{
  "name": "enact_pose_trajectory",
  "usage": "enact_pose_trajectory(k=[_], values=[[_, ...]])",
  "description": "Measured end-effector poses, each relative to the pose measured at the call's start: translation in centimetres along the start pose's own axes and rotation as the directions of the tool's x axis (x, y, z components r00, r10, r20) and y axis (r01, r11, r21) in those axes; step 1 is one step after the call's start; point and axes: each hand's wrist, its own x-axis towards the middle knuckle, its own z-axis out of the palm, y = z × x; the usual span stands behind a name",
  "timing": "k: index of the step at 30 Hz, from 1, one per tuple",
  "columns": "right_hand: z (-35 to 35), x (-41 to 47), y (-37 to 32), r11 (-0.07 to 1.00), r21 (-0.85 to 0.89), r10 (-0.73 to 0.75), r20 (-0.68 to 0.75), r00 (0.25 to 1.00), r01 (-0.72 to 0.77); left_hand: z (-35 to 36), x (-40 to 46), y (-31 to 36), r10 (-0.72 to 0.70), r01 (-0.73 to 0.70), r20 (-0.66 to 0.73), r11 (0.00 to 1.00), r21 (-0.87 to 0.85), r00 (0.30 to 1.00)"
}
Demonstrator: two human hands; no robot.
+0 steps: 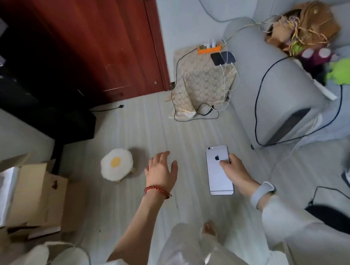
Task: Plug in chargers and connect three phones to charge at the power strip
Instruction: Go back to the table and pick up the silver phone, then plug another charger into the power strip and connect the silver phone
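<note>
- Two phones lie cabled beside the orange power strip.
- Right hand grips the third phone, well apart from them; left hand is spread open, holding nothing.
- Next, I judge: carry it over and plug a free cable in.

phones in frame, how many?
3. One silver phone held in the right hand, back side up. Two dark phones lie side by side next to the orange power strip, cables attached.
</note>
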Motion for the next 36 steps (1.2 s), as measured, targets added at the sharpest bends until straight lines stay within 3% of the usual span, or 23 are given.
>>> enact_pose_trajectory(k=[6, 10, 14, 19, 27, 36], values=[[-0.5, 12.4, -9.2, 0.999, -0.008, -0.032, 0.071, 0.997, 0.033, 0.2, 13.9, 2.2, -0.068, 0.069, 0.052, 0.997, -0.032, 0.996], [-0.4, 22.1, -15.9, 0.998, 0.010, -0.056, 0.075, 0.996, 0.055, 0.6, 26.0, 4.8, -0.037, 0.047, 0.078, 0.991, -0.128, 0.996], [-0.6, 31.6, -23.2, 0.997, -0.029, -0.062, 0.098, 0.993, 0.065, 0.2, 37.8, 8.5, -0.008, 0.055, 0.190, 0.968, -0.243, 0.982], [-2.6, 41.8, -30.5, 0.995, -0.030, -0.090, 0.063, 0.994, 0.092, -0.2, 50.3, 13.4, 0.014, 0.060, 0.275, 0.964, -0.260, 0.961], [-6.9, 60.3, -35.4, 0.999, -0.037, -0.007, 0.050, 0.999, 0.008, 3.7, 67.2, 18.6, -0.059, 0.125, 0.314, 0.973, -0.196, 0.948], [-7.0, 83.6, -35.2, 0.982, -0.184, 0.070, 0.173, 0.982, -0.038, 15.0, 85.0, 20.8, -0.284, 0.339, 0.310, 0.930, -0.142, 0.907]])
